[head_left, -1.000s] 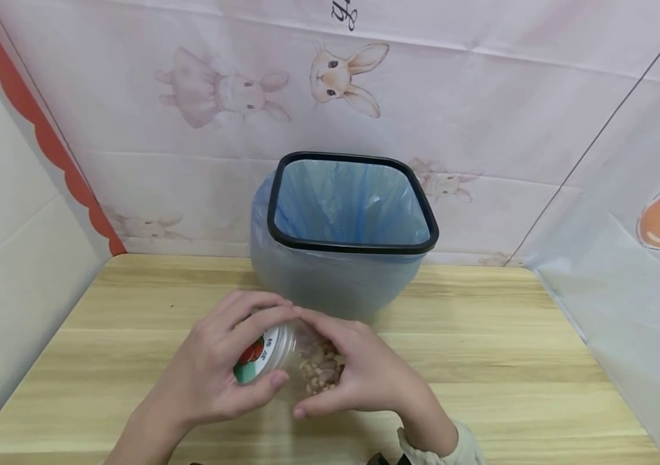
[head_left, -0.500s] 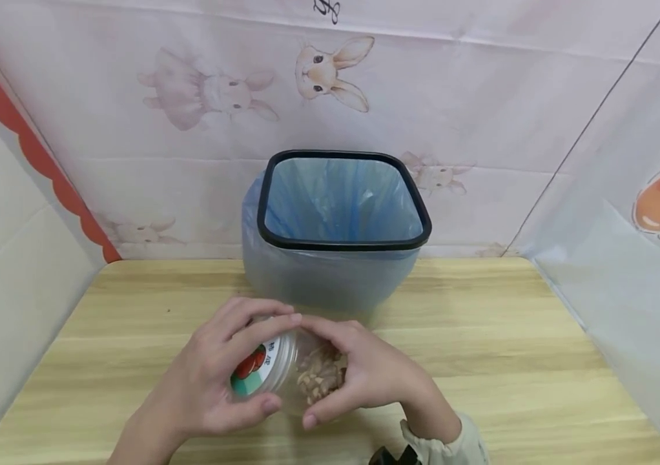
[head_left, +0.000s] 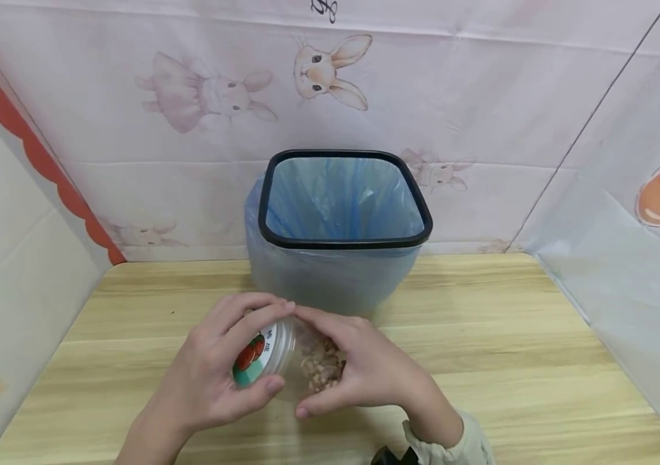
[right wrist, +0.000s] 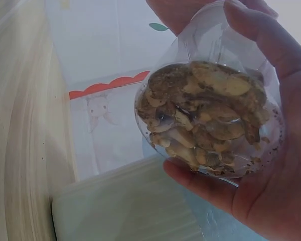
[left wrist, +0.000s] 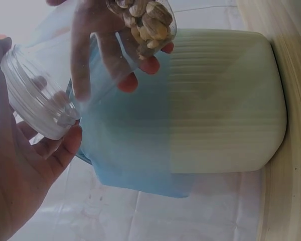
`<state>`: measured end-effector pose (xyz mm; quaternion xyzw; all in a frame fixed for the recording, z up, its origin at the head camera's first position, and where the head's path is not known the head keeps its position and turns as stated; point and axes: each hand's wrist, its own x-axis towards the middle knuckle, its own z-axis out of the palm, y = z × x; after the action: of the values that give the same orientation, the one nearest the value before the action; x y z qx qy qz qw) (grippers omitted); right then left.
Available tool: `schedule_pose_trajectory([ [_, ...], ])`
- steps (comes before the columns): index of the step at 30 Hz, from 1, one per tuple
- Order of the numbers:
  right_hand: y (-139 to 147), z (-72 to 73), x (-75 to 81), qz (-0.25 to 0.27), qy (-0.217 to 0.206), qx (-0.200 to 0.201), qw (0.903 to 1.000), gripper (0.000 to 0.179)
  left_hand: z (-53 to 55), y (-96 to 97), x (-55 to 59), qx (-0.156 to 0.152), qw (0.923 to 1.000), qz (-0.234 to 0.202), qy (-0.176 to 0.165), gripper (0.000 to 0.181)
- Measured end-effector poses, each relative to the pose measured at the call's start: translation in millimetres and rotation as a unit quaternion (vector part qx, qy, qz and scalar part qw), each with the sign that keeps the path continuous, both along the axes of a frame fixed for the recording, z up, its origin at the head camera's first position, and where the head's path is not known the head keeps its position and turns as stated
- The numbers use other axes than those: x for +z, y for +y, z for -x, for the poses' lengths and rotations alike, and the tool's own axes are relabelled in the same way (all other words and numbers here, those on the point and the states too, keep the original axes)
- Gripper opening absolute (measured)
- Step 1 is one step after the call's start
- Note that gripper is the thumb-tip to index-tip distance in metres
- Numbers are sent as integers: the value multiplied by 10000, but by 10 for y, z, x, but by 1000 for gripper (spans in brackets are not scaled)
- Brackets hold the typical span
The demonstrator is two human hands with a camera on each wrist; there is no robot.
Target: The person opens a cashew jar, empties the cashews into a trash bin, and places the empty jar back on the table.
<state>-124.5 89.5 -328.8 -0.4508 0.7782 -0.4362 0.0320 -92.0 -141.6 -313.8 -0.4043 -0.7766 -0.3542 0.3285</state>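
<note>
A clear plastic jar point(head_left: 298, 378) lies tilted between both hands in front of the bin. Its transparent screw lid point(head_left: 279, 361) bears a round label point(head_left: 251, 356) with red fruit on white and green, facing left. My left hand point(head_left: 208, 368) grips the lid end, fingers over the top and thumb below. Around the jar's base end curls my right hand point(head_left: 367, 365), its thumb along the near side. Brown nuts or nut shells point(right wrist: 205, 115) fill the bottom of the jar, with dark crumbs beside them in the right wrist view. Both hands' fingertips meet above the jar.
A pale bin point(left wrist: 226, 100) lined with a blue bag stands behind the hands at the back of the wooden table point(head_left: 498, 349). Its black rim point(head_left: 347, 245) is square and faces up. A printed cloth wall point(head_left: 190, 194) rises behind, with more panels on both sides.
The head view has shifted slightly. The jar tipped a little half a second ago and is back near its earlier slant. Both hands keep the same hold.
</note>
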Motion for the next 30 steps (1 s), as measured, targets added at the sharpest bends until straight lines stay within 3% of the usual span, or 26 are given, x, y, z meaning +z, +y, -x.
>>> schedule_pose_trajectory([
  [6, 1, 9, -8, 16, 44, 70, 10000, 107, -10, -2, 14, -26, 10000, 4, 2, 59],
  [12, 20, 55, -30, 92, -9, 575, 9983, 104, -44, 20, 72, -376, 9992, 127, -11, 63],
  [17, 24, 71, -39, 185, 15, 833, 9963, 98, -83, 40, 107, -512, 9983, 271, 11, 55],
  [22, 18, 72, -35, 209, 33, 789, 9967, 98, -62, 52, 125, -588, 9979, 186, 174, 48],
  [30, -24, 32, -16, 135, 129, 395, 9990, 102, -58, 26, 94, -304, 9994, 112, 85, 45],
])
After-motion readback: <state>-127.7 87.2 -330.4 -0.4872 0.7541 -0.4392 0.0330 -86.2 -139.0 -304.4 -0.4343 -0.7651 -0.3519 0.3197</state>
